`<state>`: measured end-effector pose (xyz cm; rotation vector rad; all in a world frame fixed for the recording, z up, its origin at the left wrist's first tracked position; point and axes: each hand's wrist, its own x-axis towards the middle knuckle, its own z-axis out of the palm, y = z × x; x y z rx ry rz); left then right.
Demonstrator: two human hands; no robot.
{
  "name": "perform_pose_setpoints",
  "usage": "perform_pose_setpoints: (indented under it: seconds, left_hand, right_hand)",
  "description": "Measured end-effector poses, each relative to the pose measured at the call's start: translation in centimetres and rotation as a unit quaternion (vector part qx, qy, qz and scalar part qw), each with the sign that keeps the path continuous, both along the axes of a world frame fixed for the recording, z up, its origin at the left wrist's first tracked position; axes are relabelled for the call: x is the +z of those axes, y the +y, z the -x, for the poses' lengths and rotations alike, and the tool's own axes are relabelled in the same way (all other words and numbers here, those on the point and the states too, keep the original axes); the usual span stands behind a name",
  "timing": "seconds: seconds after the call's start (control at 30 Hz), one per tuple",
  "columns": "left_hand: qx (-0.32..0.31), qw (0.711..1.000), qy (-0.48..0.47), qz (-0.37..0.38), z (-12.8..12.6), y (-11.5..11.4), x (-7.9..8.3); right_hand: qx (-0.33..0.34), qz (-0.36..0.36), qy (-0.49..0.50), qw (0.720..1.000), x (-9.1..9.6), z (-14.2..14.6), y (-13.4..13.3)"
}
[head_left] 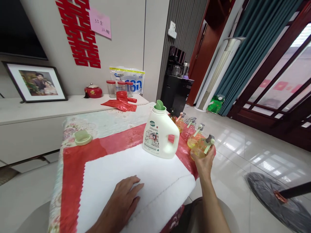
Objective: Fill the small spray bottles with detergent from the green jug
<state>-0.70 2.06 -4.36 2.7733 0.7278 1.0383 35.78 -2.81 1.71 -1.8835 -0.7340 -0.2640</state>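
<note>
My right hand (pixel 205 163) is wrapped around a round glass bottle (pixel 198 149) of pale yellow liquid, the nearest in a row at the table's right edge. That bottle has a grey top with a pale green piece. Fingers apart, my left hand (pixel 126 194) rests on a white cloth (pixel 104 171) with a zigzag edge. On the cloth's far side stands a white detergent jug (pixel 157 132), upright, its mouth uncapped and a green spout (pixel 159 105) showing inside. The jug's pale green cap (pixel 83 137) lies at the table's left.
Behind the held bottle stand more glass bottles, including a yellow one (pixel 194 138) and a pink one (pixel 188 131). A red plastic sheet (pixel 71 181) lies under the cloth. Jars (pixel 111 89) and a red pot (pixel 93 91) sit on the cabinet. A round black base (pixel 274 194) stands on the floor.
</note>
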Motion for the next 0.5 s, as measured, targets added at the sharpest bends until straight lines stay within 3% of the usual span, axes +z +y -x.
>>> perform_pose_setpoints:
  seconds: [0.5]
  left_hand:
    - [0.016,0.999,-0.02,0.019,-0.6,-0.8,0.3]
  right_hand:
    - [-0.039,0.025,0.057,0.997,-1.0,0.4,0.3]
